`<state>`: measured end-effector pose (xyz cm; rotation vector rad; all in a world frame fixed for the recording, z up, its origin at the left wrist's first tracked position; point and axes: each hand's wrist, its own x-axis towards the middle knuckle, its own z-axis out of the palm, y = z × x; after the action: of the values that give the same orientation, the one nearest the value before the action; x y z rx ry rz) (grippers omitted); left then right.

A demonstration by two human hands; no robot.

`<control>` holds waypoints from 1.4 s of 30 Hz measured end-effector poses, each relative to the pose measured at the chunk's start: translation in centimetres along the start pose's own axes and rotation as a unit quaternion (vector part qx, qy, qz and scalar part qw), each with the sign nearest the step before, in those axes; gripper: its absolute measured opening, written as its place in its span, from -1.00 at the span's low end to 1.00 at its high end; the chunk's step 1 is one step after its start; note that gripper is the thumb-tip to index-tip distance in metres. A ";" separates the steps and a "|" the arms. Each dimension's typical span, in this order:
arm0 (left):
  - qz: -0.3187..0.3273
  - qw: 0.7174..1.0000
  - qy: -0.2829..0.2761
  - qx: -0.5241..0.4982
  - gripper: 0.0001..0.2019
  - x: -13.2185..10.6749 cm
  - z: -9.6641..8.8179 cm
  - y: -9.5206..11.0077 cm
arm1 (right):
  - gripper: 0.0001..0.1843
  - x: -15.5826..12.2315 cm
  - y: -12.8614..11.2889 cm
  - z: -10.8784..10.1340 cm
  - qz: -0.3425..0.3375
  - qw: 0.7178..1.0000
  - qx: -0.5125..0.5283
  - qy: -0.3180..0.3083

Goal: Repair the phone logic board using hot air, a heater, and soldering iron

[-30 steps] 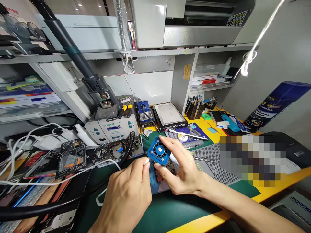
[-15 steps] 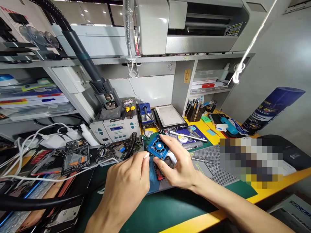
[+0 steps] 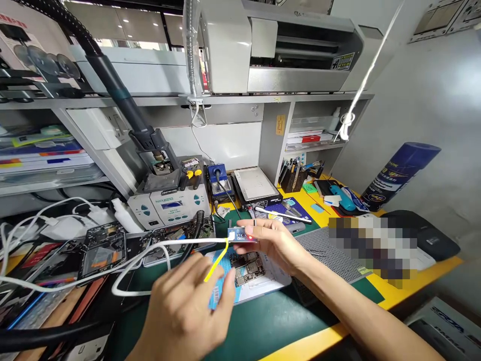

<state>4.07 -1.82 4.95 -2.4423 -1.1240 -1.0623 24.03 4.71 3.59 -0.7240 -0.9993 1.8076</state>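
My right hand (image 3: 268, 240) is closed on a small cooling fan (image 3: 236, 234), now turned edge-on, with a red light glowing near my thumb. A white cable (image 3: 195, 241) runs from the fan's left end toward the left side. From the cable's end hangs a yellow strip (image 3: 217, 260). Below it, my left hand (image 3: 191, 296) has its thumb apart from the curled fingers and grips nothing I can see. The strip's lower end overlaps the index finger; whether they touch, I cannot tell. Under the fan, a circuit board (image 3: 248, 269) lies on a blue and white pad (image 3: 272, 286).
A green mat (image 3: 278, 321) covers the yellow bench. Behind are a hot-air station (image 3: 173, 205), a soldering iron stand (image 3: 220, 183) and a pen holder (image 3: 293, 176). Cables and phone parts (image 3: 103, 248) crowd the left. A blue spray can (image 3: 398, 175) stands right.
The fan has turned from face-on to edge-on in my right hand, and a red light shows. My left hand has moved down from the fan and its pinch has opened. The cable now shows plugged in.
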 end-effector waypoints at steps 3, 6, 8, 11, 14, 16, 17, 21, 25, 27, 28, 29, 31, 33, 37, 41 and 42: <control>-0.118 0.992 0.002 -0.031 -0.83 0.2 0.5 -1.1 | -0.60 -0.3 -0.3 0.0 0.048 0.998 0.018 -0.026; -0.174 0.978 -0.035 -0.111 -0.71 0.3 0.9 -1.4 | -0.59 -0.5 -0.6 0.2 0.085 0.995 0.025 -0.046; -0.185 0.968 -0.057 -0.158 -0.76 0.2 1.1 -1.4 | -0.60 -0.7 -0.8 0.3 0.097 0.993 0.025 -0.060; -0.185 0.965 -0.062 -0.175 -0.75 -0.3 1.3 -1.7 | -0.59 -0.8 -0.8 0.4 0.092 0.993 0.024 -0.069; -0.164 0.970 -0.062 -0.167 -0.62 -0.8 1.3 -2.1 | -0.54 -1.0 -0.7 0.2 0.064 0.995 0.020 -0.078; -0.148 0.974 -0.065 -0.158 -0.58 -1.0 1.4 -2.4 | -0.51 -1.2 -0.6 0.1 0.047 0.995 0.003 -0.089; -0.140 0.976 -0.065 -0.151 -0.58 -1.1 1.4 -2.5 | -0.49 -1.2 -0.6 0.0 0.042 0.995 -0.008 -0.095; -0.111 0.987 -0.051 -0.108 -0.61 -0.8 1.3 -2.6 | -0.45 -1.4 -0.5 -0.4 0.030 0.993 -0.045 -0.106; -0.072 0.992 -0.044 -0.099 -0.61 -0.4 1.2 -2.5 | -0.46 -1.6 -0.7 -0.5 0.025 0.991 -0.075 -0.106; -0.055 0.993 -0.044 -0.094 -0.62 -0.2 1.3 -2.5 | -0.46 -1.8 -0.9 -0.2 0.030 0.991 -0.089 -0.098; -0.046 0.994 -0.042 -0.091 -0.62 -0.2 1.3 -2.5 | -0.46 -1.9 -1.1 0.0 0.034 0.990 -0.099 -0.091; -0.037 0.995 -0.038 -0.088 -0.62 -0.2 1.3 -2.5 | -0.45 -2.0 -1.2 0.2 0.037 0.990 -0.110 -0.082; -0.021 0.996 -0.031 -0.085 -0.61 -0.2 1.4 -2.5 | -0.44 -2.2 -1.4 0.6 0.042 0.988 -0.132 -0.066; -0.010 0.996 -0.028 -0.089 -0.58 -0.2 1.4 -2.4 | -0.47 -2.2 -1.5 1.1 0.043 0.986 -0.151 -0.050; -0.005 0.993 -0.031 -0.117 -0.58 -0.3 1.6 -2.1 | -0.53 -2.1 -1.4 1.6 0.040 0.983 -0.177 -0.015; -0.004 0.991 -0.027 -0.131 -0.59 -0.3 2.1 -2.1 | -0.56 -2.1 -1.2 1.5 0.038 0.980 -0.193 -0.019; -0.004 0.991 -0.025 -0.134 -0.58 -0.3 2.2 -2.2 | -0.57 -2.0 -1.2 1.4 0.037 0.980 -0.196 -0.022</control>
<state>3.48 0.54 3.05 -2.6855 -1.0656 -1.2327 24.28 2.70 5.40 -0.9724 -1.3952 1.7121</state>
